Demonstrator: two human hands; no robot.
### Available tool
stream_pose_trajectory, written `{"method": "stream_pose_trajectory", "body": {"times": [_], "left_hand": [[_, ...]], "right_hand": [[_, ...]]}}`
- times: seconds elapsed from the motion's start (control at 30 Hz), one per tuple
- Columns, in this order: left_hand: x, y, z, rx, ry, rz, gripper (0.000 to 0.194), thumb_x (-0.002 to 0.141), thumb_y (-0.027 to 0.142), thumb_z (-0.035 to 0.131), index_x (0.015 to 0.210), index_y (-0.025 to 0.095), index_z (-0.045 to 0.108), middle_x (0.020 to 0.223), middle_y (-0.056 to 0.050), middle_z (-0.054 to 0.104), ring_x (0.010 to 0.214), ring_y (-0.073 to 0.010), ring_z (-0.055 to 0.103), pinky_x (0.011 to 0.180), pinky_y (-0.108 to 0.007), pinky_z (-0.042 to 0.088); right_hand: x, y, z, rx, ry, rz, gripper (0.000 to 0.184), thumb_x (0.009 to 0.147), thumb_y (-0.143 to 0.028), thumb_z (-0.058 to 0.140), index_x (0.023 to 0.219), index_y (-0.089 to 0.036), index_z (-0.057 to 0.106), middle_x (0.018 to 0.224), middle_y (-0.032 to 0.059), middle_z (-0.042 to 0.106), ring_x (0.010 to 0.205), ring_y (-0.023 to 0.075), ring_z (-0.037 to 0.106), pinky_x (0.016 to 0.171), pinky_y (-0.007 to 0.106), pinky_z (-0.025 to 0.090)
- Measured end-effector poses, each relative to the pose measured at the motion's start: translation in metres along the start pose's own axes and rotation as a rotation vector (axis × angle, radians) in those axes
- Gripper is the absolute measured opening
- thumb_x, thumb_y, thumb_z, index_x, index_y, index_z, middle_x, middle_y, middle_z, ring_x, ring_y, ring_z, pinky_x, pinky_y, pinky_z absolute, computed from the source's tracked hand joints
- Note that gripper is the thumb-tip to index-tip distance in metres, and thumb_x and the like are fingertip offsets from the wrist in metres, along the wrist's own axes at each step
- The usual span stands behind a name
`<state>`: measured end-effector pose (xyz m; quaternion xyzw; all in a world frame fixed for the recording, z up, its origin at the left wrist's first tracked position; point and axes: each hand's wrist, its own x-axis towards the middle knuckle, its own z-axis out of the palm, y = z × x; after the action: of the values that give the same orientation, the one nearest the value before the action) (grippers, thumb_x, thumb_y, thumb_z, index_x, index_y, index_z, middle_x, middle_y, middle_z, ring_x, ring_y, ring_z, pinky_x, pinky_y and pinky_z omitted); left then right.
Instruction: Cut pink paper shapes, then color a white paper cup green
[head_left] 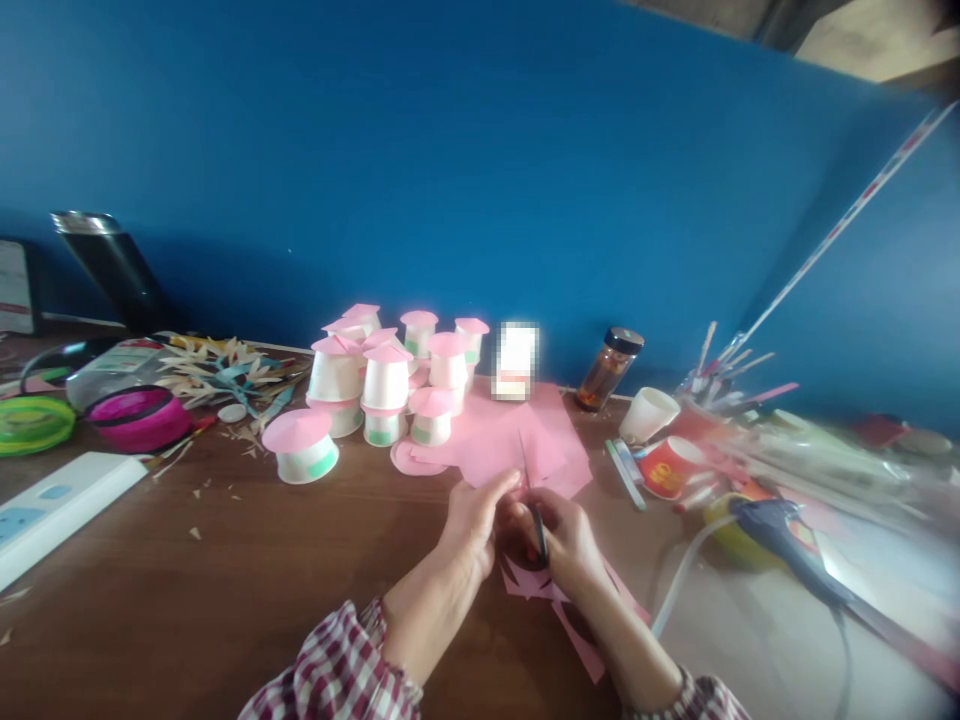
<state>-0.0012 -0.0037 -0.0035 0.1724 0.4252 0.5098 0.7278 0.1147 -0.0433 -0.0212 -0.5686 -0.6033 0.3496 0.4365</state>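
Scissors (526, 468) point over pink paper (484, 445) — right hand (574, 540) curled round the handles (539, 538), left hand (476, 525) close beside, fingers (510, 481) bunched; what they pinch, I cannot tell.

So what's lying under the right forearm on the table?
Pink paper scraps lie on the brown table, showing on both sides of the right forearm. Whatever is directly beneath that forearm and the right hand, which holds scissors, is covered and can't be seen.
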Motion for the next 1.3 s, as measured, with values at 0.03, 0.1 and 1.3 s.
{"method": "stream_pose_trajectory", "body": {"times": [0.03,0.1,1.3], "left_hand": [[0.001,-0.001,0.0,0.004,-0.002,0.011,0.022,0.057,0.02,0.078,0.07,0.008,0.064,0.056,-0.004,0.06,0.05,-0.0143,0.057,0.045,-0.026,0.046],[0.001,-0.002,-0.001,-0.001,-0.011,0.032,0.022,0.057,0.021,0.078,0.069,0.009,0.064,0.053,-0.002,0.058,0.048,-0.0136,0.055,0.045,-0.026,0.045],[0.003,-0.002,-0.003,0.019,-0.043,0.049,0.024,0.057,0.023,0.079,0.067,0.01,0.062,0.052,-0.001,0.057,0.044,-0.0093,0.051,0.043,-0.022,0.042]], "right_hand": [[0.0,0.0,0.0,-0.004,-0.001,0.001,0.021,0.08,-0.033,0.063,0.073,-0.016,0.055,0.054,-0.0031,0.053,0.047,0.0103,0.047,0.044,0.019,0.031],[0.0,0.0,0.0,-0.013,-0.002,0.002,0.021,0.08,-0.034,0.064,0.072,-0.016,0.055,0.053,-0.0032,0.052,0.046,0.0102,0.046,0.044,0.019,0.031],[-0.001,-0.006,-0.001,0.054,0.004,0.032,0.028,0.079,-0.041,0.065,0.072,-0.015,0.059,0.048,-0.0032,0.051,0.043,0.0099,0.043,0.041,0.019,0.031]]}}
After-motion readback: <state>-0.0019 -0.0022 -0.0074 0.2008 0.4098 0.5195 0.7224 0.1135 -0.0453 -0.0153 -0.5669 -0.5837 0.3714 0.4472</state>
